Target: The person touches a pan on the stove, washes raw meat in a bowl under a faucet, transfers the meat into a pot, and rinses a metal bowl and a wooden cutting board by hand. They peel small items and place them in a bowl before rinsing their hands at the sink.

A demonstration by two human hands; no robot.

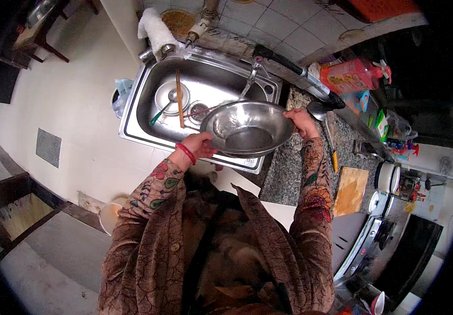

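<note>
Stainless-steel basin (248,130) lies between both hands over the sink (131,116), its long axis running from left hand (198,145) to right hand (302,124), each closed on its rim.

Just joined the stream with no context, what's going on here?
A person at a kitchen sink holds a wide metal bowl by its rim, left hand on one side and right hand on the other. The bowl is below the tap in the picture; whether water is running is hard to tell. In the sink are a white dish, a green-handled spoon and wooden chopsticks.
</note>
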